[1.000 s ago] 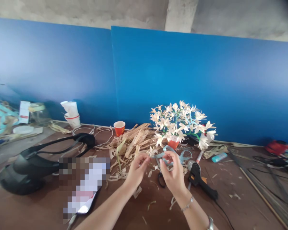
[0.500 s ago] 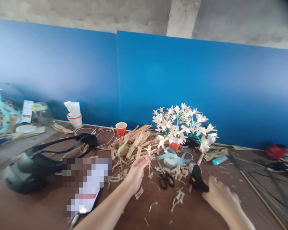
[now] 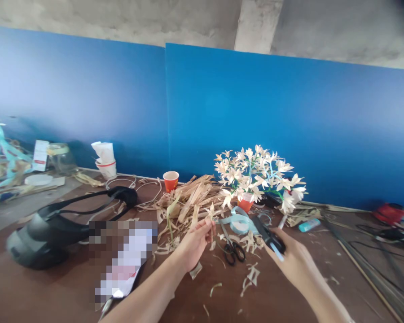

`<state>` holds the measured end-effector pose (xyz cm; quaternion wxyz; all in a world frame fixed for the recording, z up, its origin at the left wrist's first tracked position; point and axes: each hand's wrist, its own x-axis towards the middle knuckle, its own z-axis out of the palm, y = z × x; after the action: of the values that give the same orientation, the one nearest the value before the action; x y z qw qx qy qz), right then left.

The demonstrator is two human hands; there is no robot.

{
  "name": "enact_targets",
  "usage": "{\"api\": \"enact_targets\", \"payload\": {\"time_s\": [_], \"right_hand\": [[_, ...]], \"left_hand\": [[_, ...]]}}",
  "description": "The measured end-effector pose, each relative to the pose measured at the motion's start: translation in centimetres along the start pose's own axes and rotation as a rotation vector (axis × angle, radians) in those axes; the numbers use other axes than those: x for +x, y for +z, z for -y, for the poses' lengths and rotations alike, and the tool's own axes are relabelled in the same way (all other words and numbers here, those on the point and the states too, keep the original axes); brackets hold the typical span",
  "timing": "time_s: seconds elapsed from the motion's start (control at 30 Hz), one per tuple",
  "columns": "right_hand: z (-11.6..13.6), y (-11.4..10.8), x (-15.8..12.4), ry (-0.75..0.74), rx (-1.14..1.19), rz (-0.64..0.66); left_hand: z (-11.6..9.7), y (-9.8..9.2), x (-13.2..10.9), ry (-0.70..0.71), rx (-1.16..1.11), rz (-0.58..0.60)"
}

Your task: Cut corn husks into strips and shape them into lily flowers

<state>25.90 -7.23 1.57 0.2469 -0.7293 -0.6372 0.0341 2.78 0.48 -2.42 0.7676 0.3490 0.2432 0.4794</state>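
Blue wall panels (image 3: 256, 112) stand behind a brown worktable (image 3: 262, 309) scattered with husk scraps. Toward the back of the table lies a heap of dried corn husks (image 3: 188, 206), with a bouquet of white husk flowers (image 3: 259, 172) just to its right, standing in an orange cup (image 3: 245, 204). At left lies a black strapped bag (image 3: 37, 242), and a pixelated patch hides an object between it and the left arm.

In the foreground, the left hand (image 3: 195, 244) has its thumb and fingers pinched on the stem of a small husk flower (image 3: 210, 229), held upright just in front of the husk heap. The right hand (image 3: 289, 262) has its fingers closed around a black glue gun (image 3: 269, 237), raised above the table. Just below the glue gun lie scissors (image 3: 232, 252), with a roll of pale blue ribbon (image 3: 237, 222) beyond them. A red paper cup (image 3: 170, 181) stands against the wall.
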Motion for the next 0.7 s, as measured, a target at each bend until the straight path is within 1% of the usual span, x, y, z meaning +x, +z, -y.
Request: {"api": "enact_targets", "payload": {"time_s": [0.07, 0.1, 0.2, 0.3, 0.4, 0.5, 0.7], "right_hand": [[2.3, 0.4, 0.2, -0.206, 0.182, -0.004], [3.3, 0.9, 0.4, -0.282, 0.245, -0.02], [5.2, 2.6, 0.7, -0.415, 0.352, -0.047], [5.4, 4.4, 0.8, -0.419, 0.373, -0.088], [5.0, 5.4, 0.9, -0.409, 0.382, -0.126], [4.8, 5.8, 0.9, -0.414, 0.393, -0.15], [4.7, 6.2, 1.0, -0.423, 0.409, -0.143]], "left_hand": [[0.0, 0.0, -0.1, -0.001, 0.014, 0.005], [0.0, 0.0, -0.1, 0.003, 0.018, 0.013], [0.0, -0.2, -0.1, -0.003, 0.0, 0.028], [0.3, -0.5, 0.1, -0.029, -0.039, 0.021], [0.7, -0.7, 0.3, -0.058, -0.058, 0.015], [0.9, -0.7, 0.5, -0.06, -0.065, 0.019], [0.7, -0.3, 0.2, -0.059, -0.047, 0.032]]}}
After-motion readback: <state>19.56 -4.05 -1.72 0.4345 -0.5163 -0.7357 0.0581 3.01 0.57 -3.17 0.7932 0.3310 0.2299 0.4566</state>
